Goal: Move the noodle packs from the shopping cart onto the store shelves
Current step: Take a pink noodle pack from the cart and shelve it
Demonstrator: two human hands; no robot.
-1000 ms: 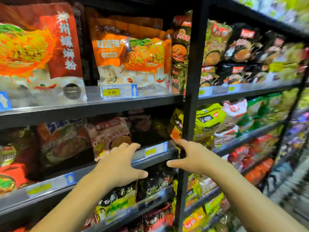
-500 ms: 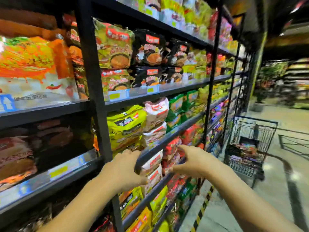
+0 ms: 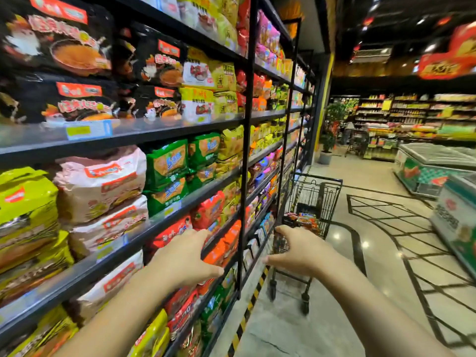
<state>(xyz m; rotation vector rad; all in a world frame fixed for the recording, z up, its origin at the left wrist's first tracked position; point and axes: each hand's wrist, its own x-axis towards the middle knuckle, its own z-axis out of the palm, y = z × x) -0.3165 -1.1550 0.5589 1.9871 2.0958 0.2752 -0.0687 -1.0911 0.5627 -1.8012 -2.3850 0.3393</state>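
Hands empty: the left hand (image 3: 186,256) and right hand (image 3: 300,249) are both held out in front, fingers loosely spread, grasping nothing. A second ago they hovered at the black metal store shelves (image 3: 180,130) straight ahead; since then the view has swung right down the aisle, so the shelving now runs off toward ten o'clock. The black wire shopping cart (image 3: 313,202) stands at one o'clock just beyond the right hand, with orange noodle packs (image 3: 305,219) lying in its basket. Likely one pack is shelved and the next fetch begins.
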